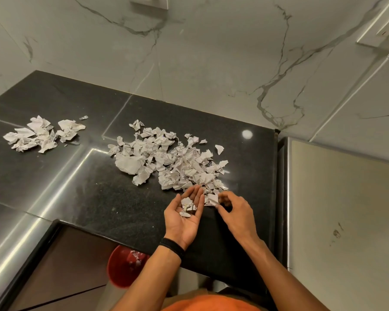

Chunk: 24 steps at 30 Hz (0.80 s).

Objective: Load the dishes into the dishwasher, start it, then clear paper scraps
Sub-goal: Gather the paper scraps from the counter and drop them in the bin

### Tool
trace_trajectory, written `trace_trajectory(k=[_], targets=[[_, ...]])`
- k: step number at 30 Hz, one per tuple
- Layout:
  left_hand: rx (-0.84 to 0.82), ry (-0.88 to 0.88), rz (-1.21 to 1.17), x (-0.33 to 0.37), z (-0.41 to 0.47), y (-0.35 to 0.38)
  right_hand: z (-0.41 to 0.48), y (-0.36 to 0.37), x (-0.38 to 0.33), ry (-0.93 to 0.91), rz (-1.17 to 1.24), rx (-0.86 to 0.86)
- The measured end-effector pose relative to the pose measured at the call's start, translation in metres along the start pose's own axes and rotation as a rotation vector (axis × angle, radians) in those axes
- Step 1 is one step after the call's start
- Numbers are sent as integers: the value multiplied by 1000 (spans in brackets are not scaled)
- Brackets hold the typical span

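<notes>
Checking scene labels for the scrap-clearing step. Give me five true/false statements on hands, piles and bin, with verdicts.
1. The left hand lies palm up with scraps on it. True.
2. All the paper on the countertop sits in one pile. False: a small pile lies to the left, apart from the large pile.
3. The red bin below the counter is empty. False: scraps lie in it.
4. The right hand is at the large pile's near edge. True.
5. The black wristband is on the right wrist. False: it is on the left wrist.
</notes>
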State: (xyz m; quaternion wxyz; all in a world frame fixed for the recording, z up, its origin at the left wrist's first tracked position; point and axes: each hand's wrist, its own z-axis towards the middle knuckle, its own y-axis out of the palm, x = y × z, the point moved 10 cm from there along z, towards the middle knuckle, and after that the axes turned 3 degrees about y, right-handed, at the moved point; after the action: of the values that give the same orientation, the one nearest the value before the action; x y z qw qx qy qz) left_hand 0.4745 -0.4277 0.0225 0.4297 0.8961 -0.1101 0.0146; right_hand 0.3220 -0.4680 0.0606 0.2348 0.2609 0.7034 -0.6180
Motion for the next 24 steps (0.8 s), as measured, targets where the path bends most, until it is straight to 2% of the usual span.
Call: trace_trajectory(k=[4,9,12,17,19,22,24], targets=[[0,-12,10,12,0,-5,-4,-5,2,33,3,62],[10,-41,26,18,1,-11,-23,-27,7,74,173,135],[17,-74,66,13,1,-13,-35,-37,-11,36,282,193],[-8,-140,146,3,0,-9,-40,2,-63,-56,294,37],[-13,-153,134,5,0,-8,-41,8,-71,-61,318,43],[-29,-173,115,14,-2,-6,-40,-3,-57,4,359,157],[-22,-174,108,22,-1,-9,-36,-3,-39,94,273,203]])
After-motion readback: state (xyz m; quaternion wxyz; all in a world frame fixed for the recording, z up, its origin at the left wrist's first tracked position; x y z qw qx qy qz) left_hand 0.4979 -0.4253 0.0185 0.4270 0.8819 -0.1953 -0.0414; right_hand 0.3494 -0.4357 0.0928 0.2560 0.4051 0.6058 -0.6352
